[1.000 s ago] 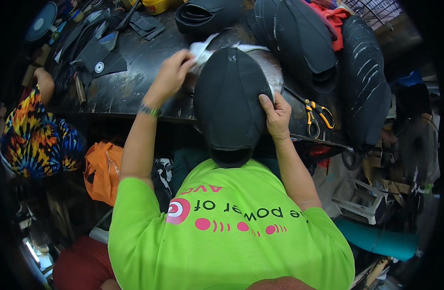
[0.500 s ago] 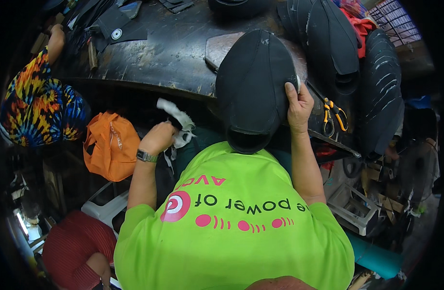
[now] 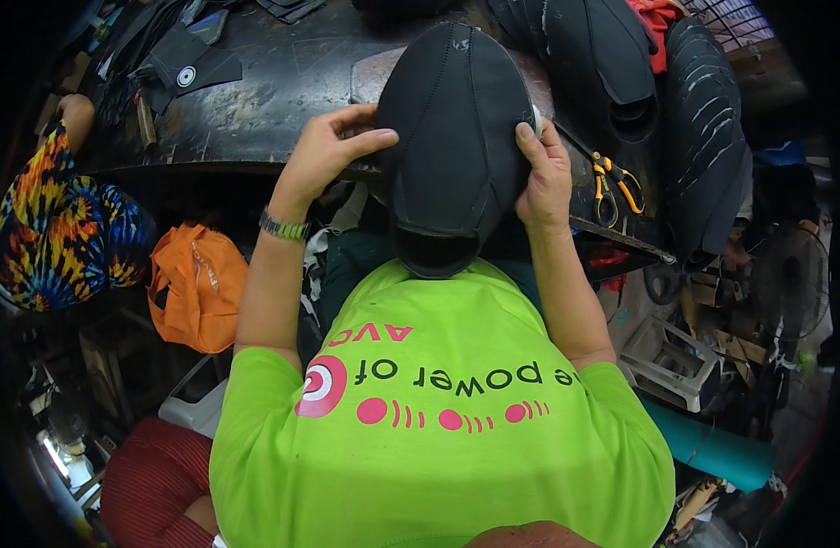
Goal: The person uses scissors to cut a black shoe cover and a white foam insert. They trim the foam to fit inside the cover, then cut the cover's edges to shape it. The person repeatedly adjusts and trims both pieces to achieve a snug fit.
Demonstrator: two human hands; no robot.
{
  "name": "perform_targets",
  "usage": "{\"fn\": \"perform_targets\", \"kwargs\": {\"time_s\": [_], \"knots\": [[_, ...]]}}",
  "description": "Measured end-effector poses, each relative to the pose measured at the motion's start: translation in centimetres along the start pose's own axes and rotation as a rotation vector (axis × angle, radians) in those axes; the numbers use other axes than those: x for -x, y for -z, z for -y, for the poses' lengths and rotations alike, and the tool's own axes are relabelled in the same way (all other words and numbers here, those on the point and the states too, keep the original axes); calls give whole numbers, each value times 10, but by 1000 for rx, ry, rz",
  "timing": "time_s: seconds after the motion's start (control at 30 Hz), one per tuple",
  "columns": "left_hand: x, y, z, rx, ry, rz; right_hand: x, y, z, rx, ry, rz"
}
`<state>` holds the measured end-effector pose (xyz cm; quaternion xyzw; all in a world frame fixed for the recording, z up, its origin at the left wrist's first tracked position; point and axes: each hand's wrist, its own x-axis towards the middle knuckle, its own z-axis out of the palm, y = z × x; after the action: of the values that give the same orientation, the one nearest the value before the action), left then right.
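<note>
A large oval black cover (image 3: 456,128) with stitched seams stands tilted in front of me, its open end down by my lap. My right hand (image 3: 545,173) grips its right edge, thumb on the front. Something small and white (image 3: 537,119) shows at that edge, too little visible to name. At the cover's left edge is my left hand (image 3: 328,151), thumb and fingers apart. Its fingertips reach the edge, and I cannot tell whether they press on it. White cloth-like scrap (image 3: 349,208) hangs below my left wrist.
Orange-handled scissors (image 3: 612,183) lie on the dark worktable (image 3: 274,110) to the right. More black covers (image 3: 589,64) and a nested stack (image 3: 703,137) stand beyond. An orange bag (image 3: 198,288) is at the left, near a person in a bright patterned garment (image 3: 63,237).
My left hand has let go of the white scrap and risen to the cover's left edge. My right hand still holds the cover. The whole view has shifted slightly.
</note>
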<state>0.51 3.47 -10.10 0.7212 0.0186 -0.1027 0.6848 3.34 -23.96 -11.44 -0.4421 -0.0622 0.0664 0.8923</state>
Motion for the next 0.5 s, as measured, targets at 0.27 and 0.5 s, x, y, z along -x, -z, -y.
{"fn": "perform_targets", "kwargs": {"time_s": [0.27, 0.5], "knots": [[-28, -7, -8, 518, 133, 254, -2, 14, 17, -323, -598, 214], [-43, -9, -25, 410, -135, 186, -26, 10, 57, 171, -557, 458]]}}
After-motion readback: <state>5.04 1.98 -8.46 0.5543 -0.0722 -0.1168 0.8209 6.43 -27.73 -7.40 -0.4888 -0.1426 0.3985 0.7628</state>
